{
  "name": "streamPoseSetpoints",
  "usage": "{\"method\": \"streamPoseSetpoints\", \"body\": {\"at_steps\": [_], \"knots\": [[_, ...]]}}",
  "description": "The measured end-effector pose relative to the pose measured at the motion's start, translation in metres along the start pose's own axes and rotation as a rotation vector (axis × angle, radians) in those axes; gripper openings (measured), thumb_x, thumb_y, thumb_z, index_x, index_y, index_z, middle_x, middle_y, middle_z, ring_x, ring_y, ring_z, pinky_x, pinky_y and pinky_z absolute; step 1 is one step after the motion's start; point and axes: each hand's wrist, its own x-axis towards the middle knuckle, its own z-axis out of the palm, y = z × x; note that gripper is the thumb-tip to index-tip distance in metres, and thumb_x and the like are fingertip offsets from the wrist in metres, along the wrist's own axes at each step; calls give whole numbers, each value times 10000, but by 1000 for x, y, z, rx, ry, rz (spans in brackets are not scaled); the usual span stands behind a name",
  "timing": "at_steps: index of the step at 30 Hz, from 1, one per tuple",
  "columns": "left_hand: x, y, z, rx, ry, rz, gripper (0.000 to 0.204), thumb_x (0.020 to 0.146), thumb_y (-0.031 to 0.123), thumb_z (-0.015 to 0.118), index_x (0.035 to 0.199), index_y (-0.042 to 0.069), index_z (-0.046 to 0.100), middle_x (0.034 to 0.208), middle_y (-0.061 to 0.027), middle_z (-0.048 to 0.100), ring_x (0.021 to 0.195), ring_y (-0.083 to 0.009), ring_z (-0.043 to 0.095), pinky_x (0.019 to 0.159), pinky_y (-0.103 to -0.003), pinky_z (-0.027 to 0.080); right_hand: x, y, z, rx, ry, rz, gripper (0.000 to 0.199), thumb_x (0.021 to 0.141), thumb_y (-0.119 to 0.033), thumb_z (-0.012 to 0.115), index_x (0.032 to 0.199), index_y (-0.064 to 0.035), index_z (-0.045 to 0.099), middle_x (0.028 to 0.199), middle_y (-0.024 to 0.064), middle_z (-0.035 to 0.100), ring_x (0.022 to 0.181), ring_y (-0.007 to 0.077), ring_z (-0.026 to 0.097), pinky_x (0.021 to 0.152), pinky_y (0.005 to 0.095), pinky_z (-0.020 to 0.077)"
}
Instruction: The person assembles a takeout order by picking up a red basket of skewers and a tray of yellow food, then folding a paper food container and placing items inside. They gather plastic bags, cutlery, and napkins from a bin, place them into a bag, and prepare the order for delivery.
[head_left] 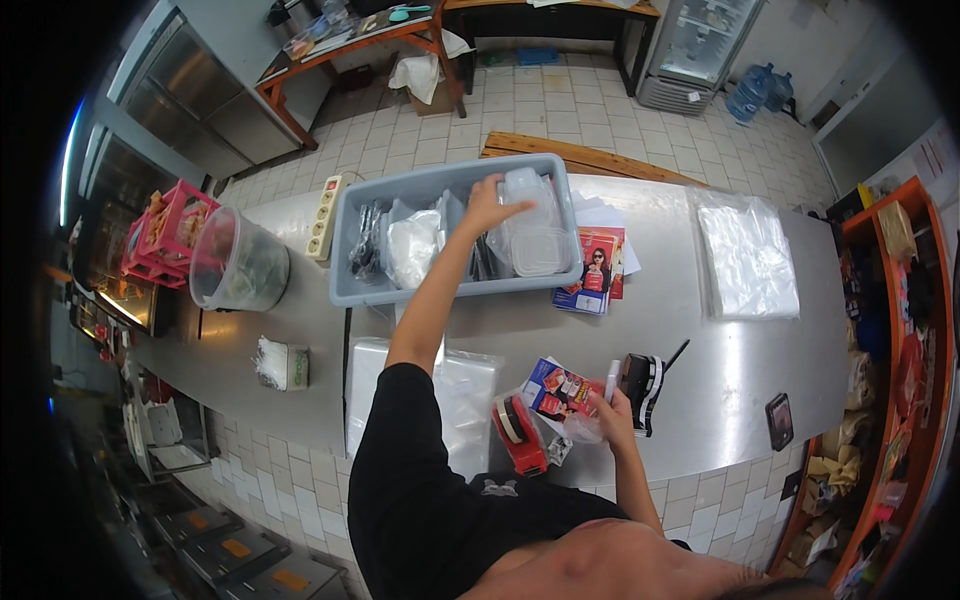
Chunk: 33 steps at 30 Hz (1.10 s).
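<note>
- Black shirt [440,520] fills the foreground, its left sleeve reaching over the front edge of the steel bench [662,325].
- Clear containers [541,252] sit at the right end of a grey tub [500,288] by the bench's far edge; their row runs from far wall to near wall, across the tub's long axis.
- Left hand [487,210] is much the nearer one, over the tub at the row's left side — thumb spread from the fingers and pointing right, across the containers. Its grasp looks loose, with nothing clearly held; whether the fingertips touch a lid, I cannot tell.
- Right hand [614,418] is well apart, by the bench's front edge, closed on a blue-and-red leaflet [560,390]; a white stick-like thing [612,380] stands by its thumb.
- Red tape dispenser [521,437] lies just left of the leaflet, a black tape dispenser [641,390] just right of the hand.
- Flat clear bags [470,385] lie left of these; a leaflet pile [597,268] is by the tub's near right corner.
- Bag stack [748,260] lies toward the bench's far right corner, a phone [779,420] near its front right corner.
- Power strip [323,218] is just left of the tub — a clear bucket [240,265] beyond.
</note>
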Motion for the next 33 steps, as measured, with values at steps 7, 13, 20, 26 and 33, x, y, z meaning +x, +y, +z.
{"method": "streamPoseSetpoints", "body": {"at_steps": [7,13,20,26,33], "knots": [[-44,-33,7,-523,-83,-312,574,879,485,528,1146,-23,530,883,-172,646,795,-325,646,650,-366,508,22,-65,6,-1034,349,-357,579,769,-193,692,1278,-30,468,1106,168,559,1003,343,564,835,387,462],[-36,-44,33,-230,-32,-84,326,826,274,564,997,-2,595,843,-201,633,775,-353,620,658,-408,470,150,-151,99,-906,89,-988,692,692,-249,777,1307,-151,475,1217,180,532,1040,333,575,873,404,467],[-46,-50,15,-187,176,24,261,835,204,473,853,-21,604,787,-159,613,658,-218,589,587,-343,447,263,-170,145,-1384,-12,-618,717,611,-271,787,1262,-284,486,1149,188,531,929,346,620,771,422,522],[-71,-59,3,-1141,103,-388,192,813,132,397,833,7,542,853,-165,631,787,-278,609,600,-389,508,266,-160,132,-1369,0,-551,711,595,-276,786,1244,-276,498,1056,165,561,907,336,620,760,419,522],[-106,-42,-8,-1478,328,-239,138,803,108,369,745,65,487,818,-135,611,767,-263,597,697,-489,513,261,-152,132,-1284,47,-498,710,599,-314,797,1243,-268,501,1044,153,562,938,331,611,769,411,516]]}}
